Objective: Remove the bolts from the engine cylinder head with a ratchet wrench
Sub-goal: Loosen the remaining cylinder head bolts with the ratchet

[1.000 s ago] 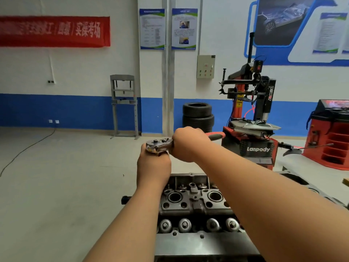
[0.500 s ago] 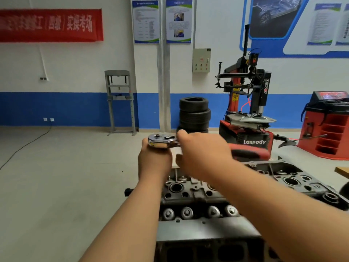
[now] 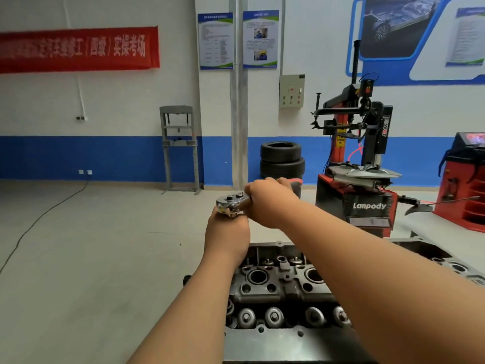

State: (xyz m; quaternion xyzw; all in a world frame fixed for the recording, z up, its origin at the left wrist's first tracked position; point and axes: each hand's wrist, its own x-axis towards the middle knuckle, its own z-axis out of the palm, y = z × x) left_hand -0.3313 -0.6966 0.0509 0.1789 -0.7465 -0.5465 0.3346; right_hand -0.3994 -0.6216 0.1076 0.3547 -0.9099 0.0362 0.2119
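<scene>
The ratchet wrench (image 3: 232,203) stands high over the far-left end of the cylinder head (image 3: 282,287), which sits low in front of the person. The right hand (image 3: 270,203) has its fingers wrapped round the red-tipped handle. The left hand (image 3: 227,232) is fisted just under the chrome head, apparently round the wrench's upright shaft, though the shaft and the bolt below it are hidden. It looks to me like a loosening stroke. Done well, the left fist holds the shaft plumb so the socket can't cock off, while the right sweeps the handle level, in short arcs, clear of the left knuckles
</scene>
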